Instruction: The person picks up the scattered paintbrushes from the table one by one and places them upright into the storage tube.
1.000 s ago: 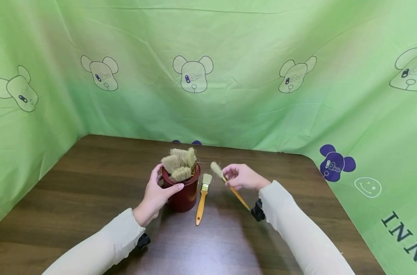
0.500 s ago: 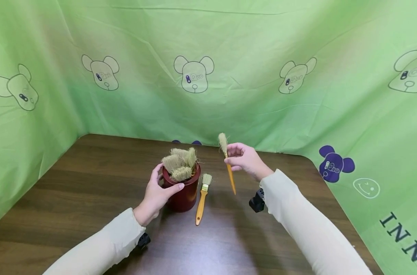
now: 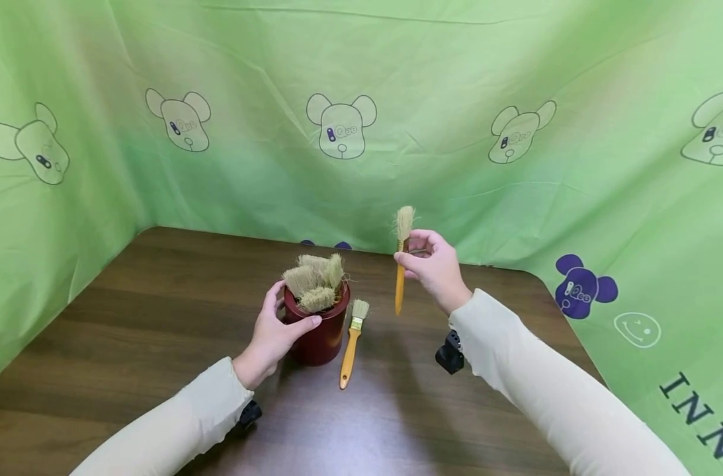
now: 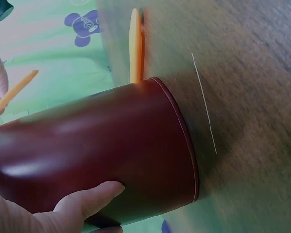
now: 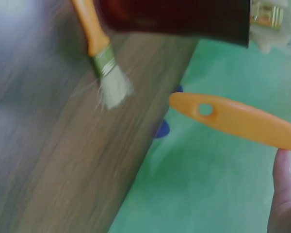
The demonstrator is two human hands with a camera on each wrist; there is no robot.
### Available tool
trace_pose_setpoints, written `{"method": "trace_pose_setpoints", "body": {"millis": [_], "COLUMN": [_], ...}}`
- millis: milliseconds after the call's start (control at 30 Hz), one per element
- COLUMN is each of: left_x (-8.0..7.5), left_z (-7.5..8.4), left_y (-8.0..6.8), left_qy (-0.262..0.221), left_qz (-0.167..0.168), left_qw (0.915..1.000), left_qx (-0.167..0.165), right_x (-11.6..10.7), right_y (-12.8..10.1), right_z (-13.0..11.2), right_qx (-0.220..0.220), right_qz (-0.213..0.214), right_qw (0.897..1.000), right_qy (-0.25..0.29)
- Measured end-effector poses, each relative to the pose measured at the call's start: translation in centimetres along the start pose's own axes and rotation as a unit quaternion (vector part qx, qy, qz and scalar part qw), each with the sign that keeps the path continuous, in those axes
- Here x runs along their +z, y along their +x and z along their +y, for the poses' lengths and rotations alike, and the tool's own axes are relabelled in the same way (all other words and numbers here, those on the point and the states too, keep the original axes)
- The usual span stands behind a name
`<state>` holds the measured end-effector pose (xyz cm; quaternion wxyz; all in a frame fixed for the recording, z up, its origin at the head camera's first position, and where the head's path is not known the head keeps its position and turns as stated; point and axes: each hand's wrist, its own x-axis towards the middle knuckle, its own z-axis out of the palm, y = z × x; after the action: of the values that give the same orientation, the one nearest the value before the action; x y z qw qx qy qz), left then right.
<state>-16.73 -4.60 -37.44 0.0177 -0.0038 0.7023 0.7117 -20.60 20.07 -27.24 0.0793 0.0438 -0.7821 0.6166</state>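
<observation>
A dark red cylindrical pot [image 3: 317, 340] stands on the table, with several bristle brushes [image 3: 301, 281] poking out bristles up. My left hand [image 3: 274, 337] grips the pot's left side, thumb across the front and fingers behind. To the right, my right hand [image 3: 435, 268] pinches a paintbrush [image 3: 400, 281] by the upper handle, raised above the table, nearly vertical with bristles up. Its orange handle with a hanging hole fills the right wrist view. Between the pot and my right hand lies a second paintbrush [image 3: 350, 354], flat, bristles away from me.
Brown wooden table [image 3: 159, 330] under everything. Green printed cloth [image 3: 421, 132] hangs behind and along both sides of it. A thin pale bristle [image 4: 203, 102] lies on the wood near the pot's base.
My right hand has lifted the paintbrush up and away from me, turning it from slanted to nearly upright. My left hand and the pot stay in place.
</observation>
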Motion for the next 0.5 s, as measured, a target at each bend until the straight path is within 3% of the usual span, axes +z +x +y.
{"method": "trace_pose_setpoints", "body": {"millis": [233,500], "left_x": [0.0,0.0], "left_z": [0.0,-0.1], "left_y": [0.0,0.1], "left_qy": [0.004,0.011], "left_qz": [0.0,0.002], "left_qw": [1.0,0.9999], "left_qx": [-0.002,0.005], "right_x": [2.7,6.4], "right_y": [-0.6,-1.3], "right_z": [-1.3,-2.5], "right_qx": [-0.024,-0.08], "right_qz": [0.032,0.093], "right_qw": [0.998,0.986], "right_qy": [0.049,0.113]}}
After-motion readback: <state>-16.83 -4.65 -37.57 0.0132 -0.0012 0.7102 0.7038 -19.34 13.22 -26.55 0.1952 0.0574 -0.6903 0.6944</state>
